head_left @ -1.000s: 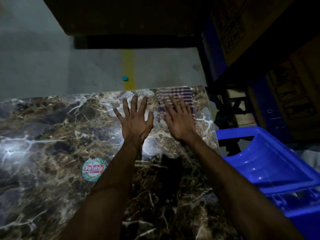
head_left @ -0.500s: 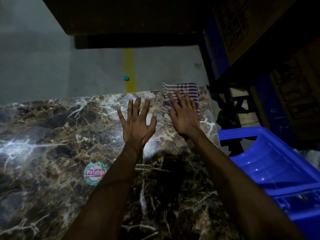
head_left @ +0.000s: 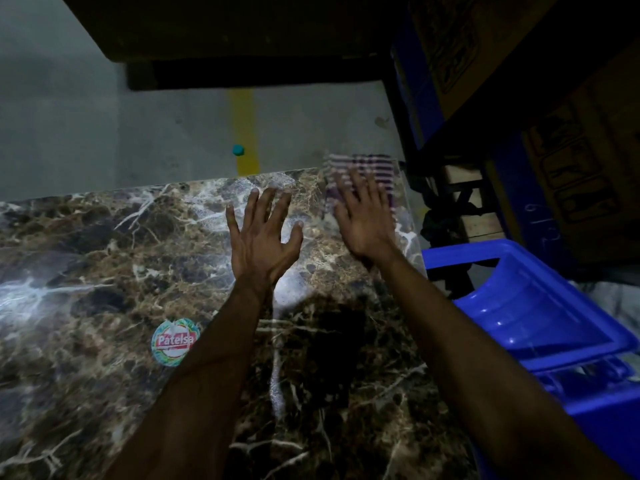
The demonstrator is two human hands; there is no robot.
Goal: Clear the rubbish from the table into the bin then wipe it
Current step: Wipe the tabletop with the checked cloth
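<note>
Looking down through the head camera, I see a dark brown marble-patterned table top with white veins (head_left: 104,271) filling the lower left and centre of the frame. My left hand (head_left: 263,237) lies flat on it near the centre, fingers straight and spread, holding nothing. My right hand (head_left: 363,220), just to its right, presses with straight fingers on a purple and white striped cloth (head_left: 367,168) at the table's far right corner in the upper centre-right of the frame; the cloth looks blurred, and its far edge reaches the table edge. A round sticker with a red band reading "Patelsa" (head_left: 175,342) sits on the table at lower left of centre, beside my left forearm. At the right edge, just beside the table, stands a bright blue plastic bin (head_left: 540,306); I cannot tell what is inside. Beyond the table, in the upper left, is grey concrete floor (head_left: 86,140) with a yellow painted line (head_left: 244,133) and a small teal round object (head_left: 238,150) touching that line. Dark cardboard boxes (head_left: 571,168) fill the upper right.
</note>
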